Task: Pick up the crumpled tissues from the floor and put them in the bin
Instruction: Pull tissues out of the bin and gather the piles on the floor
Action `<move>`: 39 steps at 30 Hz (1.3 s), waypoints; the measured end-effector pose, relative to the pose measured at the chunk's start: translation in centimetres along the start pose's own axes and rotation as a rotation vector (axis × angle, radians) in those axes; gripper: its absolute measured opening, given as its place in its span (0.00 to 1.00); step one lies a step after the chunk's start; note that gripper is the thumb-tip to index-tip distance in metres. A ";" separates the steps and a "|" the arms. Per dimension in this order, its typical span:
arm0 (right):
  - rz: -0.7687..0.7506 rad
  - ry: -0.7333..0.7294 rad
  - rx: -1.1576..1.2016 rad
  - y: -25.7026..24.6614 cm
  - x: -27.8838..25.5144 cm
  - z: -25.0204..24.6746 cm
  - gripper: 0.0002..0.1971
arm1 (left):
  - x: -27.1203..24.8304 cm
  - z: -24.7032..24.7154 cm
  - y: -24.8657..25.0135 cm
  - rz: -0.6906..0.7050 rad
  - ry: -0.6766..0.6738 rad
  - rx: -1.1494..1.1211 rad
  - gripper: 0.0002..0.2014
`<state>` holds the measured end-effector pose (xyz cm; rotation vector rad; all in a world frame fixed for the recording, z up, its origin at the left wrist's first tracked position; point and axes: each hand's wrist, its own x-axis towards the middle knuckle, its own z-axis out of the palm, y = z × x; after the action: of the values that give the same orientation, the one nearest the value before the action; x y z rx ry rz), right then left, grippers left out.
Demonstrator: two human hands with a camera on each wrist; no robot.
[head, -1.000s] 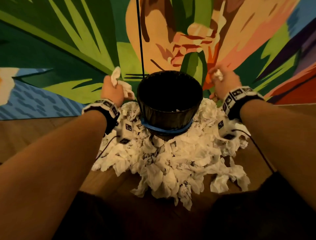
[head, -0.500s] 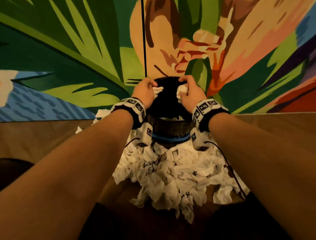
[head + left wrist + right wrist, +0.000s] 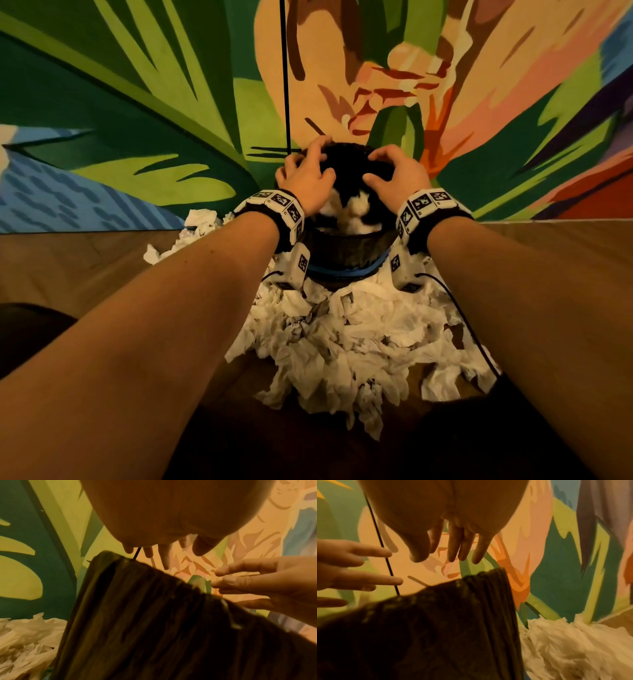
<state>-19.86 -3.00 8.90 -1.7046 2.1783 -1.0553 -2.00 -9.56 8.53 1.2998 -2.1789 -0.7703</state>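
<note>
A black-lined bin [image 3: 346, 245] stands on the floor against the wall. Both my hands hover over its mouth. My left hand [image 3: 305, 171] is over the left rim and my right hand [image 3: 399, 173] over the right, fingers spread, holding nothing. White tissues [image 3: 347, 212] lie inside the bin below my palms. A big pile of crumpled tissues [image 3: 359, 335] surrounds the bin's foot. The left wrist view shows my left fingers [image 3: 164, 557] hanging free above the bin liner [image 3: 154, 615]. In the right wrist view my right fingers [image 3: 462, 547] are straight and empty above the bin [image 3: 436, 628].
A painted mural wall [image 3: 137, 102] rises right behind the bin, with a thin black cable [image 3: 284, 68] running down it. More tissues [image 3: 198, 222] lie at the bin's left by the wall, on the wooden floor [image 3: 85, 260]. My dark-clothed knees [image 3: 27, 332] frame the pile.
Both hands came in from the bin's sides over its mouth and let go of the tissues they gripped. Their fingers are now spread and empty, and the tissues lie in the bin.
</note>
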 end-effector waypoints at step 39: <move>-0.032 -1.305 -0.740 3.3 -18.7 8.7 0.53 | -17.2 10.6 -7.9 0.315 -0.930 0.664 0.34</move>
<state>-11.63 10.57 -4.65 -1.7790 1.5731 0.8628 3.39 5.10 -6.50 0.8649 -3.5036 -0.5928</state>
